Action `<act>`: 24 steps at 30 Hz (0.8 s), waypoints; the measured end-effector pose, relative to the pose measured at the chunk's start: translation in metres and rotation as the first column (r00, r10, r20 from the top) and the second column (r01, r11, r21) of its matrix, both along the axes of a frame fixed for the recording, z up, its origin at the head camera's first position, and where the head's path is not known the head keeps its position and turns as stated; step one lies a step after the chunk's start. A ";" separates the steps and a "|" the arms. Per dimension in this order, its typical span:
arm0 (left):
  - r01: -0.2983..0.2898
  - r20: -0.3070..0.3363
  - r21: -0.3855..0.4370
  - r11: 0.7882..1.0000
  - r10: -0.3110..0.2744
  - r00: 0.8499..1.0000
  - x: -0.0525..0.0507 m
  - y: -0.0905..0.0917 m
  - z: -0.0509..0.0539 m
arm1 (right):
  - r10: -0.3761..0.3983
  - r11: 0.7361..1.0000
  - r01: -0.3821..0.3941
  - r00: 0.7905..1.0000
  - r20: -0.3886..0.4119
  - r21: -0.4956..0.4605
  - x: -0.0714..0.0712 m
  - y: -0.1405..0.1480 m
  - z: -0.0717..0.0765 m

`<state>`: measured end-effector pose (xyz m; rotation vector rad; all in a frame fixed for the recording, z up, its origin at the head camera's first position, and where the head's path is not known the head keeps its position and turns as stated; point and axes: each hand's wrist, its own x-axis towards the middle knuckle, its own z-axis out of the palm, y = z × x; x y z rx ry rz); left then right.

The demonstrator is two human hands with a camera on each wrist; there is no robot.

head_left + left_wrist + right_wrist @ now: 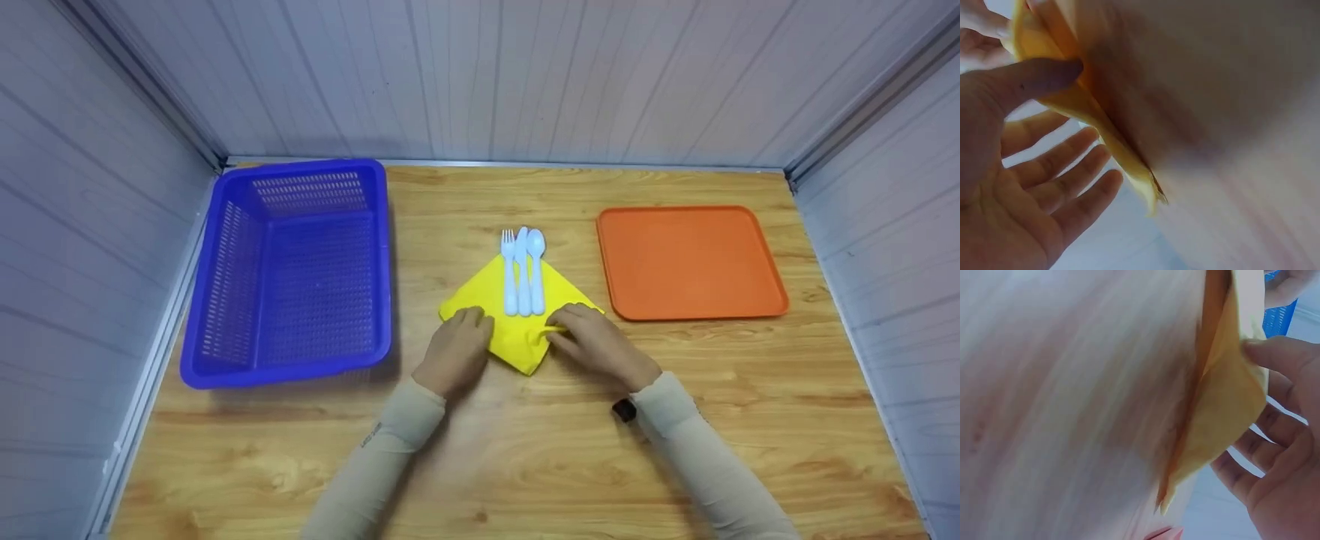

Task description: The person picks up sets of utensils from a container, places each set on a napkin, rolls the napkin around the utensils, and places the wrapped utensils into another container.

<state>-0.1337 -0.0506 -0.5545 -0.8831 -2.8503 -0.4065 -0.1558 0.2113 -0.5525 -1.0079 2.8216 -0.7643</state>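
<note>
A yellow cloth napkin (517, 345) lies on the wooden table with one corner pointing toward me. On it, side by side, rest a pale blue fork (511, 277), knife (523, 277) and spoon (536, 277), their heads reaching past its far part. My left hand (457, 349) holds the napkin's near left edge; in the left wrist view the thumb lies on one side of the cloth and the fingers on the other. At the near right edge my right hand (596, 345) pinches a raised fold between thumb and fingers.
A blue plastic basket (381, 300) with perforated walls stands at the left. To the right lies an orange tray (694, 262). Pale panel walls (480, 82) close off the table (517, 465) at the back and both sides.
</note>
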 end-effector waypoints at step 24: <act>-0.221 0.192 0.094 0.971 0.200 0.961 -0.045 -0.002 0.007 | -0.110 0.992 0.117 0.980 0.169 -0.036 -0.032 0.022 0.001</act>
